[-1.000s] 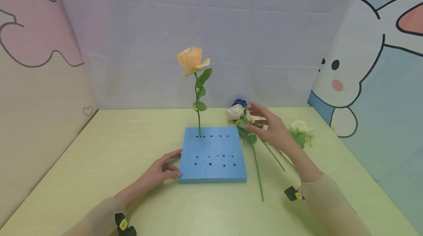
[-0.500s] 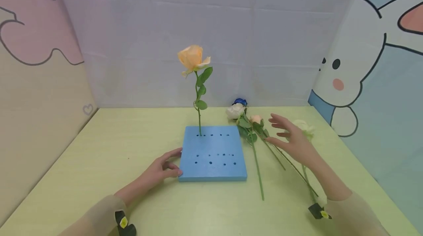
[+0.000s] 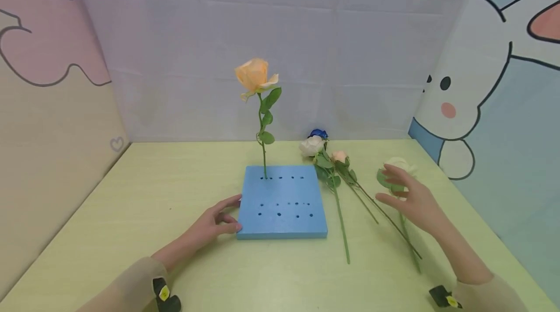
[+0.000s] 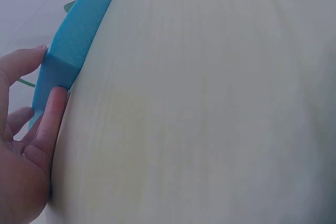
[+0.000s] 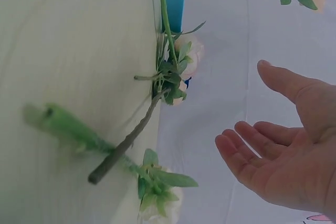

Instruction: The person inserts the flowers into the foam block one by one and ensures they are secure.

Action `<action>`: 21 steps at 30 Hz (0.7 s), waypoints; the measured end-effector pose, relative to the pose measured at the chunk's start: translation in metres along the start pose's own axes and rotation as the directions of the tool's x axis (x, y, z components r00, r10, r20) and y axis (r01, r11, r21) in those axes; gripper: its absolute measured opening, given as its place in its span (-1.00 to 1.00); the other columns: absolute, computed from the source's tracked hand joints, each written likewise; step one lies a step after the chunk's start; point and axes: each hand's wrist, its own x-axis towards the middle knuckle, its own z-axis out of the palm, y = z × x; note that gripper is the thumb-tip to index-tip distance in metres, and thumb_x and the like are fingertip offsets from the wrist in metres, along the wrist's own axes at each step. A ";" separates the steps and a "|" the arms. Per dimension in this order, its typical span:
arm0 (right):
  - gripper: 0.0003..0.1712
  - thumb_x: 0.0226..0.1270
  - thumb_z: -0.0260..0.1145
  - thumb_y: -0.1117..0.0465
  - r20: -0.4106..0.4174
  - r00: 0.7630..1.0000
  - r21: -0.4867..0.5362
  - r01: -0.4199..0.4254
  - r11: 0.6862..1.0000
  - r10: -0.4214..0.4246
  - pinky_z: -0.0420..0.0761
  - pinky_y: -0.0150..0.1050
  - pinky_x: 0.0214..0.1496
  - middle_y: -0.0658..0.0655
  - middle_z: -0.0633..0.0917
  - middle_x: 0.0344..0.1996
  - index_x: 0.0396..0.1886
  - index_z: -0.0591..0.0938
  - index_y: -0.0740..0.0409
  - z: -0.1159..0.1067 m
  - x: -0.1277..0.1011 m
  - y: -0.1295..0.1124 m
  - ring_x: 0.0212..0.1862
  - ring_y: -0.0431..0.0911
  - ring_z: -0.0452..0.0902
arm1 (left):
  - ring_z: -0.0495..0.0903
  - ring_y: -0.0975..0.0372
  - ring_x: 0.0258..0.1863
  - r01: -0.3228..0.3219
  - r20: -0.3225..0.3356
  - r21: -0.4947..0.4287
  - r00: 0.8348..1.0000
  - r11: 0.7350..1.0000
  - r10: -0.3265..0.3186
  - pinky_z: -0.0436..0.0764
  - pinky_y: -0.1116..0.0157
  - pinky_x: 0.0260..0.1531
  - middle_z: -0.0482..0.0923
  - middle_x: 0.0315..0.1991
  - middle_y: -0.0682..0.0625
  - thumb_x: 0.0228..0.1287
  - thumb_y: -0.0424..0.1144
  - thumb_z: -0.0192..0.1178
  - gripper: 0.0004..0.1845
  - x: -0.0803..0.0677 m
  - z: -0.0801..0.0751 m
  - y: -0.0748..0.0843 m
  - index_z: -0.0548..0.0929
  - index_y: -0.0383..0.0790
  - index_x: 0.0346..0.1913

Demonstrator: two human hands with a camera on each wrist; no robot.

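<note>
Two hands at work: the left hand [image 3: 216, 222], fingers relaxed, rests against the foam block [image 3: 282, 201]. The right hand [image 3: 413, 200], fingers spread and holding nothing, hovers over the white rose [image 3: 400, 166]; a pinch low on its stem would best keep the bloom undamaged.

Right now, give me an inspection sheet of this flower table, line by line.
Surface: pale green tabletop, matte.
Job's things: blue foam block with rows of holes; orange rose standing upright in a back-row hole; cream rose lying flat by the right hand.
Clutter: white rose, small peach rose and a blue flower lying right of the block.
Grippers: left hand touches the block's left edge; right hand open above the cream rose's stem, holding nothing.
Cables: nothing seen.
Surroundings: cartoon backdrop panels; rabbit drawing on the right.
</note>
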 end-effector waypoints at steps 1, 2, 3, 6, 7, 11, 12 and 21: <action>-0.09 0.35 0.35 0.00 0.008 1.000 -0.004 -0.019 1.000 0.019 0.51 0.18 0.19 0.40 0.42 0.35 0.53 0.15 0.21 -0.002 -0.001 0.003 0.29 0.33 0.42 | 0.62 0.22 -0.06 -0.003 0.003 -0.002 1.000 1.000 0.003 0.49 0.40 -0.06 0.28 0.46 -0.26 0.27 -0.15 0.33 -0.18 0.000 0.000 0.000 0.19 -0.11 0.53; -0.08 0.35 0.34 -0.01 0.017 0.999 -0.009 -0.038 0.999 0.038 0.52 0.18 0.17 0.41 0.41 0.35 0.53 0.14 0.22 -0.003 -0.003 0.006 0.29 0.34 0.42 | 0.61 0.21 -0.06 -0.002 0.003 -0.006 1.000 1.000 0.002 0.49 0.40 -0.06 0.28 0.46 -0.26 0.27 -0.15 0.33 -0.18 0.000 0.000 0.001 0.19 -0.10 0.53; -0.08 0.35 0.34 -0.02 0.026 0.998 -0.016 -0.054 0.998 0.055 0.54 0.18 0.15 0.42 0.39 0.36 0.53 0.14 0.24 -0.005 -0.004 0.009 0.28 0.36 0.42 | 0.62 0.21 -0.06 -0.003 0.004 -0.009 1.000 1.000 0.003 0.49 0.40 -0.05 0.28 0.46 -0.26 0.27 -0.15 0.33 -0.18 0.000 0.000 0.001 0.18 -0.11 0.53; -0.08 0.36 0.33 -0.04 0.051 0.995 -0.042 -0.088 0.995 0.091 0.59 0.16 0.08 0.44 0.36 0.37 0.51 0.16 0.30 -0.007 -0.007 0.019 0.27 0.39 0.41 | 0.62 0.20 -0.05 -0.003 0.000 -0.014 1.000 1.000 0.003 0.49 0.41 -0.04 0.28 0.46 -0.25 0.26 -0.16 0.34 -0.18 -0.001 0.000 0.001 0.19 -0.10 0.53; -0.09 0.36 0.33 -0.04 0.055 0.994 -0.053 -0.094 0.994 0.097 0.60 0.16 0.05 0.46 0.37 0.36 0.49 0.17 0.33 -0.008 -0.008 0.023 0.26 0.41 0.42 | 0.62 0.18 -0.05 -0.009 0.002 -0.015 1.000 1.000 0.009 0.50 0.40 -0.04 0.28 0.46 -0.26 0.26 -0.16 0.34 -0.18 -0.001 0.000 0.001 0.19 -0.11 0.53; -0.10 0.34 0.34 -0.03 0.083 0.990 -0.100 -0.108 0.989 0.117 0.62 0.16 -0.01 0.50 0.38 0.33 0.44 0.22 0.41 -0.010 -0.012 0.037 0.22 0.43 0.45 | 0.62 0.18 -0.05 -0.009 0.002 -0.012 1.000 1.000 0.009 0.50 0.38 -0.03 0.28 0.45 -0.26 0.26 -0.15 0.34 -0.18 0.000 0.000 -0.001 0.19 -0.10 0.53; -0.11 0.34 0.35 -0.03 0.096 0.988 -0.105 -0.113 0.988 0.124 0.61 0.16 -0.01 0.51 0.39 0.32 0.43 0.23 0.42 -0.010 -0.013 0.040 0.21 0.43 0.46 | 0.62 0.18 -0.04 -0.005 0.002 -0.009 1.000 1.000 0.005 0.51 0.37 -0.02 0.29 0.45 -0.25 0.26 -0.14 0.34 -0.18 0.000 0.000 -0.001 0.20 -0.09 0.53; -0.10 0.32 0.36 0.08 0.249 0.958 -0.100 -0.123 0.987 0.144 0.59 0.18 0.01 0.61 0.41 0.25 0.39 0.19 0.57 -0.014 -0.013 0.061 0.16 0.46 0.48 | 0.62 0.23 -0.06 0.021 -0.017 0.013 1.000 1.000 -0.020 0.49 0.33 0.02 0.32 0.45 -0.18 0.25 -0.09 0.35 -0.17 0.001 0.001 -0.002 0.21 -0.02 0.52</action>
